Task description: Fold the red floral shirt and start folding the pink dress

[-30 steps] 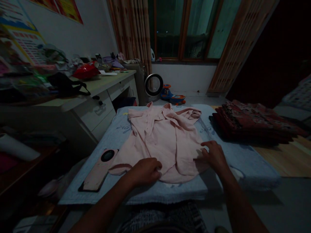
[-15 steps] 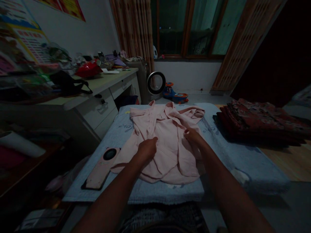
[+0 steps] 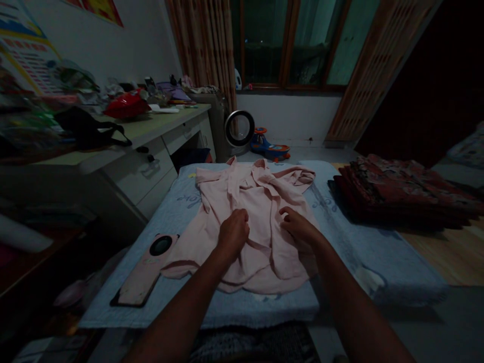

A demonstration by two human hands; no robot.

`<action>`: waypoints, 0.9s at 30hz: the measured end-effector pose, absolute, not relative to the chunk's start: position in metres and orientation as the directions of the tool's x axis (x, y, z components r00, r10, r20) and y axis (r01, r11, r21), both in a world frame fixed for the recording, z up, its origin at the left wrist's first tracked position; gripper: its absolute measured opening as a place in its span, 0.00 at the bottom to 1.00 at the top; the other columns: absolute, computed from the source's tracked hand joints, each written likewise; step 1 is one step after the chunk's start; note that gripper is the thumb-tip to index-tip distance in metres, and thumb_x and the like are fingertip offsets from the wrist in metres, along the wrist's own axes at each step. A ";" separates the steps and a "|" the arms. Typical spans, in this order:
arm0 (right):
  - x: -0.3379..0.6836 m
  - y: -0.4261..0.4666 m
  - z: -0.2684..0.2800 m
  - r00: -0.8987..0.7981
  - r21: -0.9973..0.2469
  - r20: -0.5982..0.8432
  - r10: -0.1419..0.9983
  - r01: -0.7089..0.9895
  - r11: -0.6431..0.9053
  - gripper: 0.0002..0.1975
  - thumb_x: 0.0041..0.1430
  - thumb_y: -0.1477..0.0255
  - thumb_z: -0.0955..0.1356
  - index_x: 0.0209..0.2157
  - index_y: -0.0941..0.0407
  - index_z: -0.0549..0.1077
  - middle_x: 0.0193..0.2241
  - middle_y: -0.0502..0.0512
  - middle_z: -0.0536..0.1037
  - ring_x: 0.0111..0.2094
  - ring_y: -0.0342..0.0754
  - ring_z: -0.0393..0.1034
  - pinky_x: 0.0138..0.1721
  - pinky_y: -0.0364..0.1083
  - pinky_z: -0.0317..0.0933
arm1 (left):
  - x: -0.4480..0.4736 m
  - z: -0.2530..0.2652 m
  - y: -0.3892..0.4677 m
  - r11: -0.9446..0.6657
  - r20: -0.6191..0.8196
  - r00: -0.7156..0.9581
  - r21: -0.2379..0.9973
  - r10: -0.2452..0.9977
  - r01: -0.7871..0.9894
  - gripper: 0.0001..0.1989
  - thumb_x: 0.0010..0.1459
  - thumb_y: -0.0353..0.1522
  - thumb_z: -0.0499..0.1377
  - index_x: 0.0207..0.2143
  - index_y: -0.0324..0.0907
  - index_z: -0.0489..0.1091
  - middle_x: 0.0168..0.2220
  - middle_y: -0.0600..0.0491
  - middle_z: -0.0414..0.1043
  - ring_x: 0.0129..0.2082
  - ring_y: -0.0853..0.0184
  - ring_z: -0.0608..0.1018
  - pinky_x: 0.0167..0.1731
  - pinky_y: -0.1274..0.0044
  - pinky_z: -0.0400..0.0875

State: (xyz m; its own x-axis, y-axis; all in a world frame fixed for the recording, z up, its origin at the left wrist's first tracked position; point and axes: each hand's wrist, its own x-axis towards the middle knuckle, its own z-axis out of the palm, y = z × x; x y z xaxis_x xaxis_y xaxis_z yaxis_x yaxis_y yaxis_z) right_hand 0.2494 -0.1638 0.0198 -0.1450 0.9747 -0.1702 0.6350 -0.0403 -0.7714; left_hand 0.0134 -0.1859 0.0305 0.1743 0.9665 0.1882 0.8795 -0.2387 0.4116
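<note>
A pink button-up shirt (image 3: 260, 212) lies spread on a blue cloth, its collar at the far end and its front parted. Over the shirt's left front panel, my left hand (image 3: 234, 233) is closed, with the fabric at its fingertips; the exact pinch is partly hidden. My right hand (image 3: 298, 227) hovers at the right front panel, fingers curved and a gap showing between thumb and forefinger. The shirt's right sleeve is bunched near the far right corner. Left of the hem lies a pink phone (image 3: 145, 272) with a round black camera ring.
The blue cloth (image 3: 264, 305) covers the low surface under the shirt. Folded dark red floral fabric (image 3: 401, 189) is stacked on the right. A cluttered desk (image 3: 151, 128) stands left. Beyond are a round-ringed fan (image 3: 240, 128) and a blue-orange ride-on toy (image 3: 268, 147).
My left hand has moved slightly up and away along the shirt. My right hand has shifted a little left, its fingers parting from the panel edge. The view has tilted slightly.
</note>
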 end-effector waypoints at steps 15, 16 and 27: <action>0.185 -0.138 -0.027 -0.452 -0.922 0.037 0.891 0.329 0.205 0.06 0.45 0.75 0.65 0.29 0.58 0.71 0.26 0.47 0.72 0.27 0.41 0.62 0.30 0.40 0.55 | 0.011 -0.028 -0.173 0.068 -0.071 0.023 0.991 0.997 0.114 0.08 0.45 0.32 0.63 0.28 0.39 0.68 0.24 0.58 0.67 0.23 0.72 0.70 0.25 0.81 0.60; 0.186 -0.140 -0.027 -0.465 -0.915 0.028 0.885 0.345 0.210 0.07 0.45 0.75 0.65 0.30 0.58 0.72 0.25 0.47 0.71 0.27 0.41 0.62 0.29 0.40 0.54 | 0.011 -0.026 -0.174 0.075 -0.078 0.047 0.995 0.996 0.068 0.09 0.46 0.34 0.63 0.27 0.40 0.68 0.23 0.58 0.67 0.22 0.72 0.69 0.24 0.81 0.59; 0.197 -0.144 -0.016 -0.473 -0.817 -0.037 0.880 0.522 0.246 0.05 0.51 0.70 0.68 0.29 0.58 0.71 0.26 0.47 0.72 0.27 0.41 0.61 0.27 0.40 0.52 | 0.025 -0.003 -0.175 -0.209 0.229 0.017 0.852 0.973 0.479 0.03 0.52 0.32 0.60 0.28 0.42 0.68 0.23 0.60 0.62 0.24 0.73 0.65 0.27 0.80 0.57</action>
